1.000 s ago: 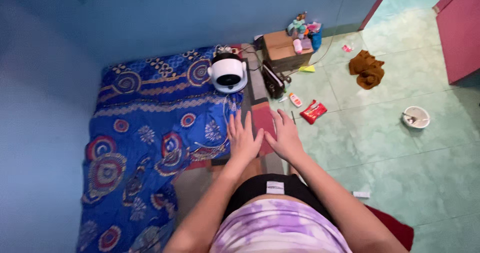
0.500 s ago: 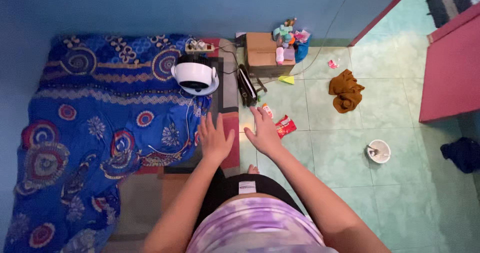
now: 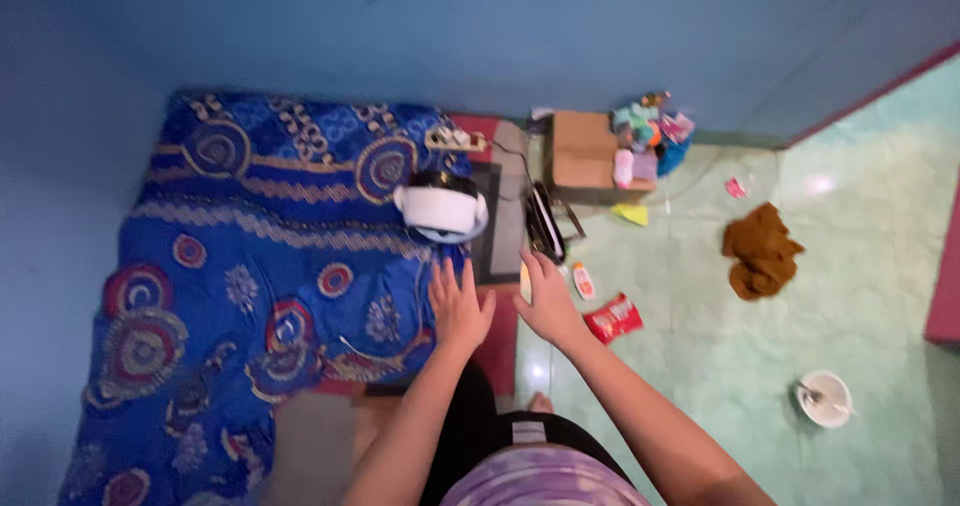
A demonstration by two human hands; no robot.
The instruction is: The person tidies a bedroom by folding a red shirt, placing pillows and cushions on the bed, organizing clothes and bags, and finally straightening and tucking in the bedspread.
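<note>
Both hands were held out flat, palms down and fingers spread, gripping nothing. The left hand (image 3: 459,304) hovered over the right edge of the blue sheet (image 3: 250,266), where the sheet met a red-and-grey mat (image 3: 500,236); the right hand (image 3: 545,298) hung just beside it, over the seam between mat and green floor (image 3: 700,346).

The nearest sizeable thing was the fan (image 3: 440,209) — white, rounded, with a dark top — standing on the far-right part of the sheet, farther away than the left hand and slightly to its left. The left hand was the nearer of the two. A thin white cord ran from the fan toward the near side, passing left of that hand.

The sheet was deep blue with red and gold round motifs, its long axis running near to far along the left wall.

Right of the right hand lay a small bottle (image 3: 582,282) and a red packet (image 3: 612,318), both near it. Farther right lay a brown cloth (image 3: 760,251) and a white bowl (image 3: 824,398), well apart.
</note>
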